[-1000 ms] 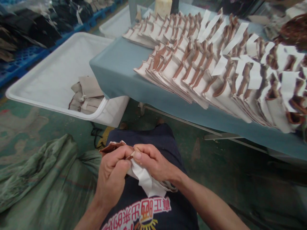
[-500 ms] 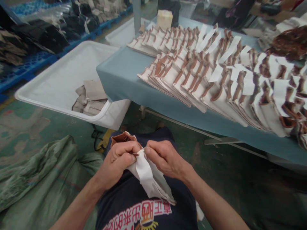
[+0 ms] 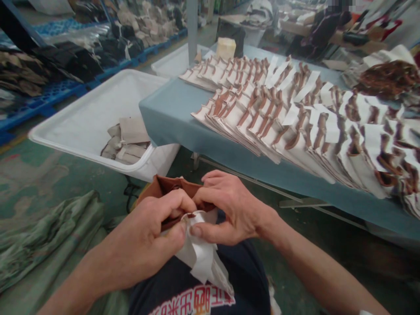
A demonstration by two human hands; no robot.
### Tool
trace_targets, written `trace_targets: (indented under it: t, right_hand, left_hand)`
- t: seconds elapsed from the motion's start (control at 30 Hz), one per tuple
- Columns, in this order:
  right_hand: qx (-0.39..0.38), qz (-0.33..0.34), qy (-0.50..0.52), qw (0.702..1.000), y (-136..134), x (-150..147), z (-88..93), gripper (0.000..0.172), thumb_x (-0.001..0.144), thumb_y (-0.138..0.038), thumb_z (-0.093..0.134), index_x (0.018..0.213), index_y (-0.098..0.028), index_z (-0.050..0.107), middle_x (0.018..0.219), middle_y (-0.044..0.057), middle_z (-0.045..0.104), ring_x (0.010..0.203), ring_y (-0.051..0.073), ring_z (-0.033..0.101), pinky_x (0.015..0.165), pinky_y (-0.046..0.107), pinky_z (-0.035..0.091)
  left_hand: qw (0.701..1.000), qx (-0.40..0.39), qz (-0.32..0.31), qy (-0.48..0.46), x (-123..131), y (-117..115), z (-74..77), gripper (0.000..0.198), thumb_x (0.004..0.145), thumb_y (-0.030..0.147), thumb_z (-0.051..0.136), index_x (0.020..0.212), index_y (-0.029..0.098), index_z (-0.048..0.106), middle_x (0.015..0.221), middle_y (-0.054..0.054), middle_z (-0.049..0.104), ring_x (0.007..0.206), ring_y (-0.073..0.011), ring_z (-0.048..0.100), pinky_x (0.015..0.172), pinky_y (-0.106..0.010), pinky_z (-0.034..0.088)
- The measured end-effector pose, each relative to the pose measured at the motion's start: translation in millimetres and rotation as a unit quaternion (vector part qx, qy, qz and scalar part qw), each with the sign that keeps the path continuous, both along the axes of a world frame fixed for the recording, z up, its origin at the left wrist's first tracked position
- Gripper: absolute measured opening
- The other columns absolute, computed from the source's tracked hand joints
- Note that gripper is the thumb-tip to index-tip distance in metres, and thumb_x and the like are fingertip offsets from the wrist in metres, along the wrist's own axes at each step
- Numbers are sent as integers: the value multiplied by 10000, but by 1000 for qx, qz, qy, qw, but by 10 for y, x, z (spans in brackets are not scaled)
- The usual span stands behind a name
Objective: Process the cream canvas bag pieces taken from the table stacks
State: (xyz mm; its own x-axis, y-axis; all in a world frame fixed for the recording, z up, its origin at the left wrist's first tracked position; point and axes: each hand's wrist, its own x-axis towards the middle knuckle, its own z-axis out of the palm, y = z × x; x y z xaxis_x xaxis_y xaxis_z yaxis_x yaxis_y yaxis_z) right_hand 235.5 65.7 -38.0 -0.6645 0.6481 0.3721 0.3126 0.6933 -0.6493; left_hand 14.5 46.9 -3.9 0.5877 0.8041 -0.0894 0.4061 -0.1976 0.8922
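Over my lap I hold a sewn piece, whitish on one face and brown like leather on the other; it looks like a shoe or boot upper, though its exact kind is unclear. Its brown side gapes towards the table. My left hand pinches the edge, thumb on the white face and fingers curled over the brown side. Right beside it, my right hand grips the same edge, thumb in front and fingers behind. A white strip hangs down below the thumbs.
Ahead stands a table with a blue-grey cover, bearing rows of similar brown-and-white pieces. A white tub holding bundles is to the left. Green sacking lies at lower left; blue pallets with stacks stand behind.
The piece has opened wider, showing more of its brown side. My right hand has shifted from a closed pinch to thumb in front and fingers behind the edge. The view has tilted up slightly.
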Motion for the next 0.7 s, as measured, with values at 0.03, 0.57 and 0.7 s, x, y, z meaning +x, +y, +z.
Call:
trace_targets:
  t: [0.03,0.57,0.7]
  right_hand:
    - [1,4,-15,1000,5,7,3,328,1002,-461,638,771,-236,574,630,-42,556,586,149,507,728,335,411]
    - [-334,11,113,936,-74,-58,-91,253,893,-264,624,689,-210,486,604,-94,383,548,74,326,530,228,250]
    - [-457,22,180,871,-167,-142,-179,202,845,-262,630,697,-214,500,604,-98,407,548,77,337,513,221,260]
  left_hand:
    - [1000,1,9,16,-9,-13,-1,175,846,157,547,851,229,706,688,67,694,571,-110,583,509,-197,404]
    - [923,383,-5,32,4,-120,-303,273,955,22,458,1108,219,572,801,22,731,664,-149,745,664,-258,548]
    - [913,407,-7,7,-16,-135,-396,307,930,-6,469,1124,200,587,759,21,710,585,-144,692,613,-266,532]
